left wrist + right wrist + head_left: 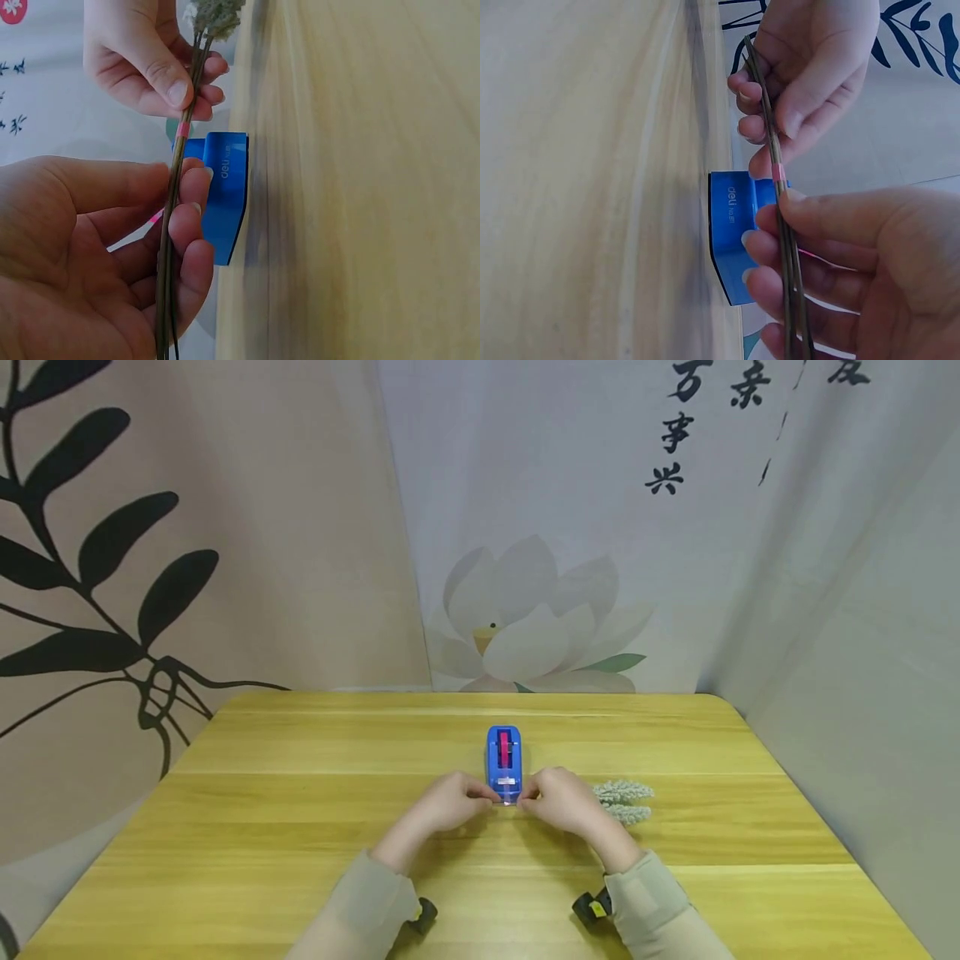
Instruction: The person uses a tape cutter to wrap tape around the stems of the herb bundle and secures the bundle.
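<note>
Both hands hold a bundle of dried flowers by its thin brown stems [787, 262], which lie sideways in front of me. Pale green, fluffy heads [624, 802] stick out past the right hand. My left hand [453, 802] pinches the stems toward their cut ends, thumb against curled fingers. With thumb and fingers, my right hand [566, 802] grips them nearer the heads. Between the hands a narrow pink band [182, 130] circles the stems. Just beyond them on the table stands a blue tape dispenser [504, 764] with a pink-cored roll, its front end close to the stems.
The wooden table [300, 860] reaches back to a printed curtain [300, 527] with leaves, a lotus and black characters. Another curtain stretch [862, 652] runs along the right side. Small black devices sit under both wrists, by the sleeves [367, 902].
</note>
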The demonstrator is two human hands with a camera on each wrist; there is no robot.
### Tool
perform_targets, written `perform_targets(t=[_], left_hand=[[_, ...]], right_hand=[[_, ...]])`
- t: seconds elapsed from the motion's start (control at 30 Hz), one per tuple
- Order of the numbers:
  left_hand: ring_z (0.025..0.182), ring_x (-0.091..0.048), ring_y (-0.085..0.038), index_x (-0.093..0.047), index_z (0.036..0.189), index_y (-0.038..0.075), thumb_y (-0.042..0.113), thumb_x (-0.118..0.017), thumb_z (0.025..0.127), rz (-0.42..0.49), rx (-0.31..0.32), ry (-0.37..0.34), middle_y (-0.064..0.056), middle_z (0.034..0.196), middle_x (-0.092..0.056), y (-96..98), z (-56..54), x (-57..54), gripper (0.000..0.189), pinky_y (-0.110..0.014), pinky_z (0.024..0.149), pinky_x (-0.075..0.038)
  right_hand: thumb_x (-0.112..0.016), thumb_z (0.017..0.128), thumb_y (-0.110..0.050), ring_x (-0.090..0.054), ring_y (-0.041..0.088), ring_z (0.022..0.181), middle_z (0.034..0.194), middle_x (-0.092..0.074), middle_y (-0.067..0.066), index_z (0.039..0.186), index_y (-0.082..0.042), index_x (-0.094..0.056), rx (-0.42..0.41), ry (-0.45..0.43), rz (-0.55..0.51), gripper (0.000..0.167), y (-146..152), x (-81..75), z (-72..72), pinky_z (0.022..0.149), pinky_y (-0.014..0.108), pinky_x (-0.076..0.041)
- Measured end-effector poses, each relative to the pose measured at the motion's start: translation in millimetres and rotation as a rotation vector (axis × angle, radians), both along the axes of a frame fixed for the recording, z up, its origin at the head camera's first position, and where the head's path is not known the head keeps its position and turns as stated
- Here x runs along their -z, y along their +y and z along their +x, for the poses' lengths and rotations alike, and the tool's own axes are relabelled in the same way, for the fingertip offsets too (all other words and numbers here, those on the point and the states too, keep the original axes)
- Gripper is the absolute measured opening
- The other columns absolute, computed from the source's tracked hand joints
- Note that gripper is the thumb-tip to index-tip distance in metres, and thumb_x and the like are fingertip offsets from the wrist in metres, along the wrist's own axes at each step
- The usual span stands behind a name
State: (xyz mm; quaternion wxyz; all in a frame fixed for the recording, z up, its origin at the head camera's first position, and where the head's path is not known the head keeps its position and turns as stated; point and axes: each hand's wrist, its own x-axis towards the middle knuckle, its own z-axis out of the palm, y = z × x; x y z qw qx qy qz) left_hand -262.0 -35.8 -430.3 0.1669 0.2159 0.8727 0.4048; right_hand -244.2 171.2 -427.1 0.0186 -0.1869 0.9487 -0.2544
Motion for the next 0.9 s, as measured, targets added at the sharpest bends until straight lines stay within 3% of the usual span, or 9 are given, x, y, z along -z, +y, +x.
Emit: perform_targets(t=[0.13,0.5,0.9], left_hand=[[0.062,-0.049,-0.013,-0.074,0.103,0.003,0.011,-0.056,0.097,0.018,0.008,-0.020,-0.006,0.088,-0.070,0.2,0.7,-1.0,0.020,-0.028,0.058,-0.041],[0.056,-0.041,-0.010,-0.072,0.103,0.000,0.009,-0.053,0.098,0.006,0.020,-0.007,-0.004,0.082,-0.067,1.1,-0.7,2.1,0.022,-0.023,0.050,-0.034],[0.067,-0.051,-0.015,-0.073,0.093,0.003,0.007,-0.059,0.093,-0.058,-0.023,0.061,-0.003,0.083,-0.066,3.8,1.9,0.0,0.015,-0.029,0.060,-0.043]], right_hand=[[-0.072,0.086,-0.014,-0.050,0.009,0.062,0.075,-0.066,-0.007,0.076,-0.013,-0.073,0.019,0.013,-0.001,0.010,-1.1,-0.3,0.9,0.059,0.030,-0.045],[-0.074,0.084,-0.014,-0.053,0.007,0.064,0.077,-0.067,-0.007,0.076,-0.016,-0.073,0.069,0.017,-0.007,0.009,-2.7,0.7,1.2,0.059,0.030,-0.047],[-0.075,0.082,-0.013,-0.050,0.010,0.062,0.072,-0.061,-0.009,0.073,-0.017,-0.068,0.104,0.014,-0.044,0.012,-5.7,3.0,0.1,0.058,0.029,-0.043]])
